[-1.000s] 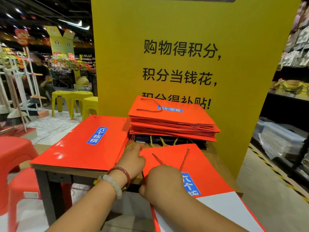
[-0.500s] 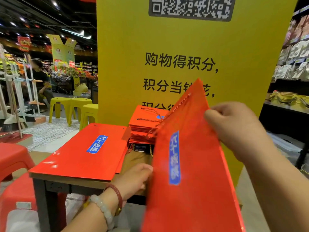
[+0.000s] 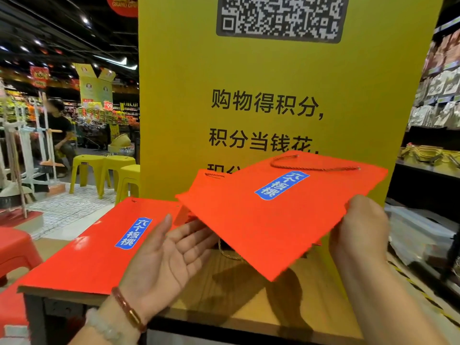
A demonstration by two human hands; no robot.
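Held bag: red paper bag [image 3: 273,227], folded flat, lifted above the table [image 3: 249,302] and tilted, its low corner pointing at the person
Held bag label: blue sticker [image 3: 281,185] with white writing 六个核桃
Held bag handle: twisted red rope [image 3: 313,165] lying across the top face near the far edge
Right hand: right hand [image 3: 361,232] grips the bag's right edge, fingers curled round it
Left hand: left hand [image 3: 169,255] palm up with fingers straight and relaxed; the fingertips reach under the bag's left edge, and I cannot tell whether they touch it
Wrist: red bangle [image 3: 129,310] and a pale bead bracelet on the left wrist
Second bag: flat bag [image 3: 99,250] lying on the table's left part, with the same 六个核桃 sticker [image 3: 133,232]
Stack: more red bags [image 3: 211,176] behind the held one, mostly hidden by it
Cord: gold cord [image 3: 226,252] on the table under the held bag
Board: yellow board [image 3: 174,95] behind the table with a QR code [image 3: 280,16] and black writing 购物得积分, 积分当钱花; a third line is mostly covered
Stools: yellow stools [image 3: 107,170] at left
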